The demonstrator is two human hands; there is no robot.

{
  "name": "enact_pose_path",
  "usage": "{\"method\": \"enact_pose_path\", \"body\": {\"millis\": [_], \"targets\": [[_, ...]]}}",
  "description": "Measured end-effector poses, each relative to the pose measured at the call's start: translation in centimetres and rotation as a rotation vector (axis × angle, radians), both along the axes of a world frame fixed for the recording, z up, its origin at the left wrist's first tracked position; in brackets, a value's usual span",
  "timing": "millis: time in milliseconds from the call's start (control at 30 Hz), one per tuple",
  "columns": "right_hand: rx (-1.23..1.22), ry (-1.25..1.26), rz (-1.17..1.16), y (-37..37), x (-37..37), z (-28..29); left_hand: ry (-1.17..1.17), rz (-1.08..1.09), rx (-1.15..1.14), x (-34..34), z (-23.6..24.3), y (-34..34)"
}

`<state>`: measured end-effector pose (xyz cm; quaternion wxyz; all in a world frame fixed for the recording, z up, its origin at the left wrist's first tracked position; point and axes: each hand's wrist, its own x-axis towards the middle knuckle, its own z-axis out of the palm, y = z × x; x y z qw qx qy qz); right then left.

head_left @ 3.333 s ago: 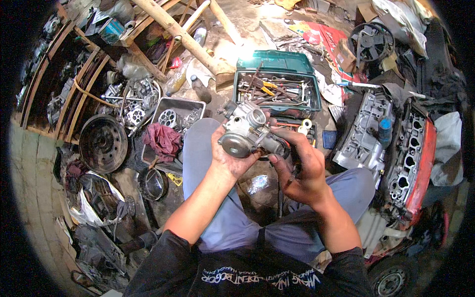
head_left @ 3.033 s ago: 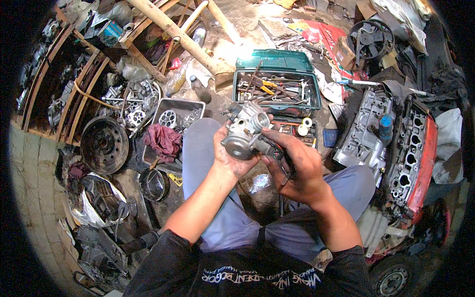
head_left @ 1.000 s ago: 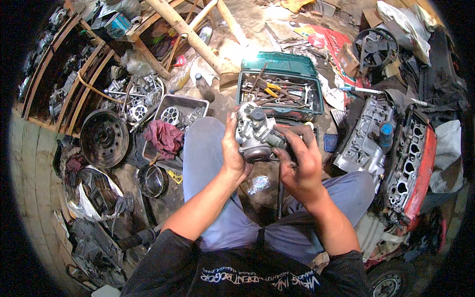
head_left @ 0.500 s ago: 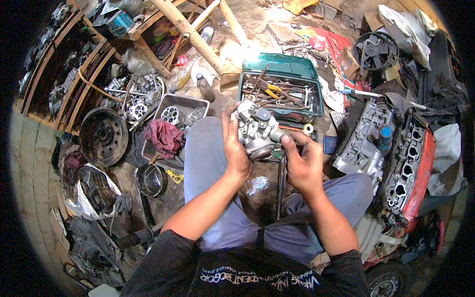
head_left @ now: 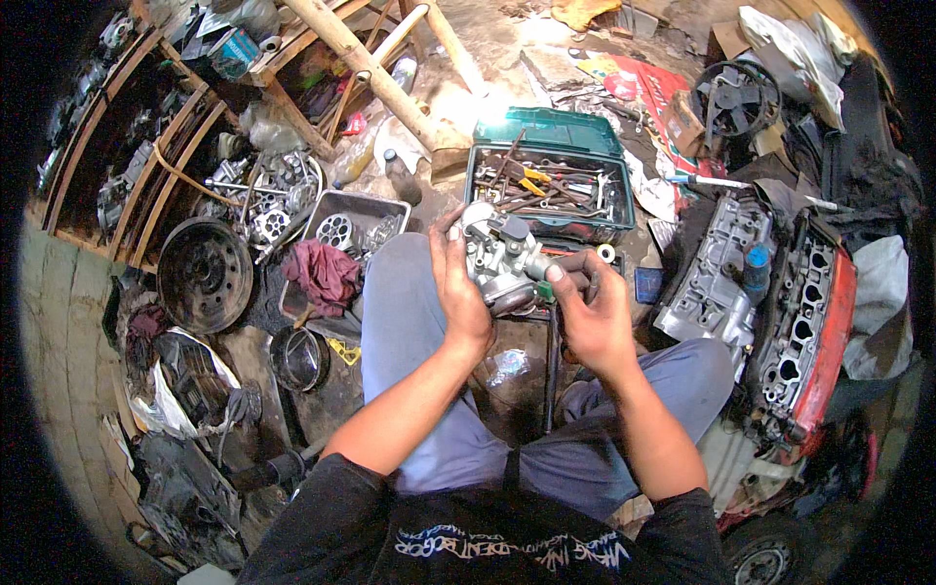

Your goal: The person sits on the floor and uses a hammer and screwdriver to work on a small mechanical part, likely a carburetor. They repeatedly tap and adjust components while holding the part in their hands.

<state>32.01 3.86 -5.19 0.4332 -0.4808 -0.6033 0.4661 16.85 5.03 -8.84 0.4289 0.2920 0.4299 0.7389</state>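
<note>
Between my raised hands is a grey metal carburetor (head_left: 499,252) with a dark round cover at its lower side, held above my lap. My left hand (head_left: 462,283) wraps its left side, palm and thumb against the body. On the opposite side, my right hand (head_left: 597,310) is closed, its thumb and fingertips pressed together at a short cylindrical stub of the carburetor. Whether a small part is also in that pinch is hidden. Just below the right thumb a bit of green shows. Under the hands, a dark upright bar (head_left: 552,375) stands between my knees.
Beyond my hands, an open green toolbox (head_left: 624,195) holds wrenches and pliers. To the left are a grey tray (head_left: 385,207) of parts, a maroon rag (head_left: 325,276) and a steel wheel (head_left: 205,273). A cylinder head (head_left: 717,263) and a red-edged engine part (head_left: 829,336) lie to the right.
The carburetor has tilted slightly and shifted a little left and down. My right thumb and fingers have moved slightly left with it, still closed at its side.
</note>
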Motion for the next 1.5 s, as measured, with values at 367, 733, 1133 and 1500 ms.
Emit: {"method": "enact_pose_path", "body": {"millis": [367, 733, 1133, 1500], "targets": [[0.243, -0.253, 0.07, 0.2, 0.7, 0.7, -0.074, -0.006, -0.007, -0.1, 0.0, 0.0], [0.187, -0.166, -0.044, 0.2, -0.5, 0.1, -0.027, 0.005, 0.04, -0.1, 0.2, -0.2], [-0.12, 0.091, -0.032, 0.8, 0.0, -0.8, -0.169, -0.034, -0.005, 0.0, -0.5, 0.2], [0.064, -0.148, -0.06, 0.4, 0.0, -0.1, -0.232, -0.058, -0.031, 0.3, 0.4, 0.0]]}}
